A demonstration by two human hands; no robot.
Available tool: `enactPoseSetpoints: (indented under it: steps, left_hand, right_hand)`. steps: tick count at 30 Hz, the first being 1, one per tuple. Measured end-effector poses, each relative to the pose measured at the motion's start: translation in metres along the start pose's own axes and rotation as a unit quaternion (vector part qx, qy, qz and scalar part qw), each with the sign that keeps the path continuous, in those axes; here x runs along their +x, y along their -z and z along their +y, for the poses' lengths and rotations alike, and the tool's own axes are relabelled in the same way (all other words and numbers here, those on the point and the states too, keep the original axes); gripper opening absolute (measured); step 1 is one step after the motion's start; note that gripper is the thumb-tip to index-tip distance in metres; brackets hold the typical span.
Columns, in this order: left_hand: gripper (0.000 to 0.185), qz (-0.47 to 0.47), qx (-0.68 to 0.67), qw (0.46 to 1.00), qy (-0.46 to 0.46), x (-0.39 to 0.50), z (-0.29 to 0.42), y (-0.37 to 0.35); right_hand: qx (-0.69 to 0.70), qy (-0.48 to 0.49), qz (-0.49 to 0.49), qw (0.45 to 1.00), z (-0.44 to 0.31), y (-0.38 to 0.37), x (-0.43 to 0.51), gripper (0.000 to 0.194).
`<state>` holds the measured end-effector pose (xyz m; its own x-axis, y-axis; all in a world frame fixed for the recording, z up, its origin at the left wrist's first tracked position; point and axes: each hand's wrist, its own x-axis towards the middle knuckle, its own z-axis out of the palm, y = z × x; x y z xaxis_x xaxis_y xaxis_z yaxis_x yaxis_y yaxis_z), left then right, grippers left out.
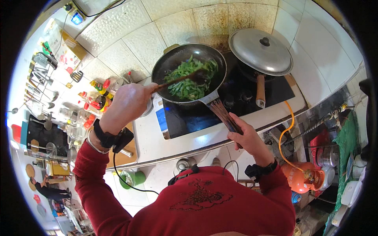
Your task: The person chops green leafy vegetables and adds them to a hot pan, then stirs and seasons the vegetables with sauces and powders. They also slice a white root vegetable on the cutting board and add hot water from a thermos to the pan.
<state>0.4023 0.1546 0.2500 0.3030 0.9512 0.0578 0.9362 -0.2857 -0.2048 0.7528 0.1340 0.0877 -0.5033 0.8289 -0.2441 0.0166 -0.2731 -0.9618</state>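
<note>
My left hand [133, 96] is closed around a dark wooden spatula [177, 80], whose far end is among sliced green vegetables [192, 88] in a black wok [165, 66]. The wok stands on the left part of a black glass gas cooktop [189, 124]. With my right hand [246, 134] I grip the wok's dark wooden handle [223, 113], which points down and right. What the spatula's blade touches is partly hidden by the greens.
Right of the wok, a pan with a domed metal lid [260, 53] has its wooden handle [260, 91] pointing towards me. Bottles and jars [102, 101] crowd the left, beside a wooden board [130, 144]. An orange gas cylinder [301, 177] stands lower right. A person [48, 188] is far left.
</note>
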Motion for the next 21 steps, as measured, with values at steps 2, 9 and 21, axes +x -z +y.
enactPoseSetpoints:
  steps: [2, 9, 21]
  left_hand:
    - [0.029, 0.022, -0.003, 1.0, 0.019, -0.005, -0.018, -0.006]
    - [0.029, 0.025, -0.004, 0.996, 0.087, 0.024, -0.074, -0.031]
    - [0.056, 0.07, 0.1, 0.979, -0.161, 0.011, -0.034, 0.043]
  right_hand:
    - [0.003, -0.001, 0.002, 1.0, 0.0, 0.0, 0.0, 0.073]
    - [0.02, 0.024, 0.003, 1.0, 0.002, -0.001, 0.0, 0.072]
    - [0.016, -0.006, 0.015, 1.0, 0.002, 0.0, -0.001, 0.073]
